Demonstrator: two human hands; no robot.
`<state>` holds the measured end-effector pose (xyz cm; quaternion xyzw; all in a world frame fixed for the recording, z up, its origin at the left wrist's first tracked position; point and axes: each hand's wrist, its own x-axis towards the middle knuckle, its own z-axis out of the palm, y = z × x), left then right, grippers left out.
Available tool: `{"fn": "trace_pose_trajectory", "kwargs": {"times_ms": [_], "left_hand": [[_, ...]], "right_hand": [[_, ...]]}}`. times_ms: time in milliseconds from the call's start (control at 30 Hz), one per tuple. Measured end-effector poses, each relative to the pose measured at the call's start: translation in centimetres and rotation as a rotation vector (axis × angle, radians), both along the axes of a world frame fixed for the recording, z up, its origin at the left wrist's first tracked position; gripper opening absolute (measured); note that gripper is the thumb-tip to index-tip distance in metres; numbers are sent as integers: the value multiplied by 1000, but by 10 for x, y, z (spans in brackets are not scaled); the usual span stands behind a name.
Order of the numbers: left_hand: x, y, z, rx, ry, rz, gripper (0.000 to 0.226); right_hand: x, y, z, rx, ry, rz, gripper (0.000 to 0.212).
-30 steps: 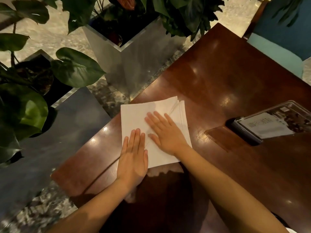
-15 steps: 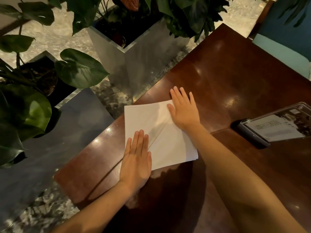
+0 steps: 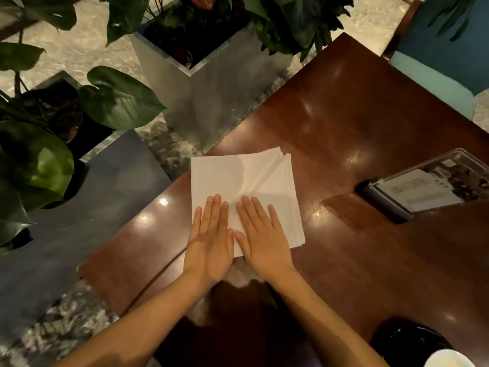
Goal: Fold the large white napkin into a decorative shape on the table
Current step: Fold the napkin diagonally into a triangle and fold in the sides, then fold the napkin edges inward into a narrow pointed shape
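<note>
The white napkin (image 3: 232, 178) lies folded into a square on the dark wooden table (image 3: 357, 133), near the table's left edge. A diagonal crease runs from its far right corner toward its near left corner. My left hand (image 3: 210, 239) rests flat, palm down, on the napkin's near left part. Beside it, my right hand (image 3: 260, 237) lies flat on the near middle, thumbs almost touching. Both hands press on the cloth and grip nothing. They cover the napkin's near edge.
A clear acrylic menu stand (image 3: 428, 186) on a black base lies at the right. Metal planters (image 3: 211, 83) with large green leaves stand beyond the table's left edge. A blue chair (image 3: 444, 56) is at the far right. A dark round object (image 3: 407, 343) sits near right.
My right hand has slid back from the napkin's far right corner to its near edge, beside my left hand. The left hand has stayed put on the near left part.
</note>
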<state>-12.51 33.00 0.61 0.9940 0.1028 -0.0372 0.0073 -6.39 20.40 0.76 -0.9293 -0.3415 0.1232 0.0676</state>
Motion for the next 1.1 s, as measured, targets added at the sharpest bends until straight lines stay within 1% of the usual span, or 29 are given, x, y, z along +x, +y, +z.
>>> {"fn": "trace_pose_trajectory", "kwargs": {"times_ms": [133,233,367,433,500,567,633,733,833,900,933,1033,1100], "left_hand": [[2,0,3,-75,-8,10,57],[3,1,3,-132,6,20,56],[3,4,-3,-154,59,33,55],[3,3,-4,-190,93,52,55],[0,-5,-1,-206,102,78,56],[-10,-21,6,-229,96,102,57],[-26,-41,15,-326,103,104,60],[-41,-57,29,-568,126,80,61],[-34,-43,44,-730,52,106,55],[-23,-17,55,-796,36,138,51],[-18,-2,60,-793,8,133,48],[1,41,62,-659,-84,110,38],[18,58,57,-585,3,163,44]], "right_hand": [[17,-14,0,-35,-6,59,61],[39,-35,2,-80,-51,3,62],[59,-57,6,-82,-36,-99,60],[61,-64,8,-64,-40,-181,60],[59,-69,11,-55,-73,-318,59],[50,-74,18,21,-96,-467,54],[36,-83,26,144,-103,-579,43],[15,-102,33,216,-53,-698,31],[1,-117,39,278,68,-837,30],[-9,-121,41,292,124,-855,31],[-13,-122,41,304,151,-851,31],[-17,-120,40,354,218,-871,27],[-14,-120,40,360,256,-910,27]]}}
